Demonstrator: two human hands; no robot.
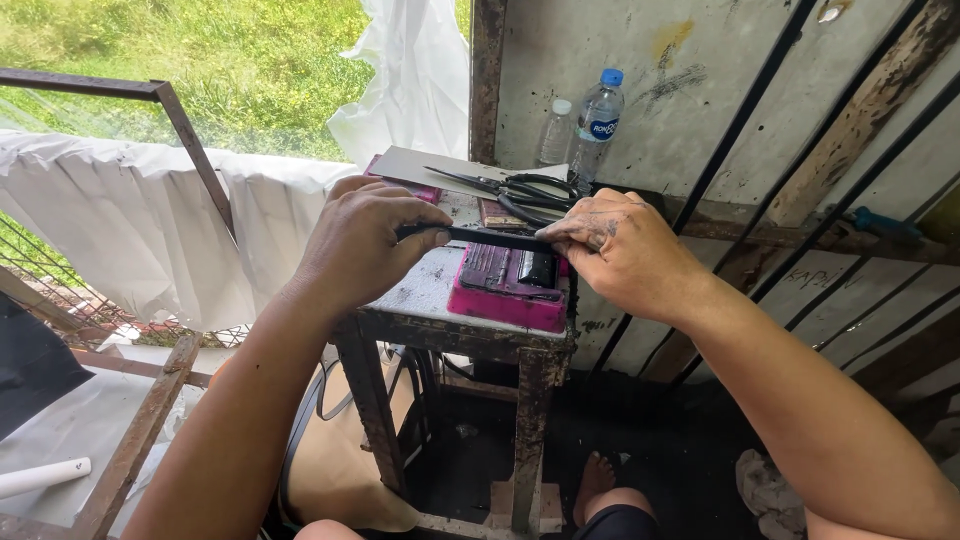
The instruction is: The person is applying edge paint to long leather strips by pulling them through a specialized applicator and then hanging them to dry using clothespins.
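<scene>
Two hands on it: our left hand [362, 240] and right hand [622, 250] each pinch an end of a thin black strip [478, 237], held level just above the pink tray [500, 300] on the small counter [425, 290]. Scissors [510, 188] lie behind, w/ 2 water bottles [595, 125] furthest back by the wall.

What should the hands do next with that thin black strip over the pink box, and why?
Probably lower the black strip onto the dark block in the pink box. The left hand and right hand each pinch one end, holding it level just above the box, so a small downward move looks most likely.
</scene>
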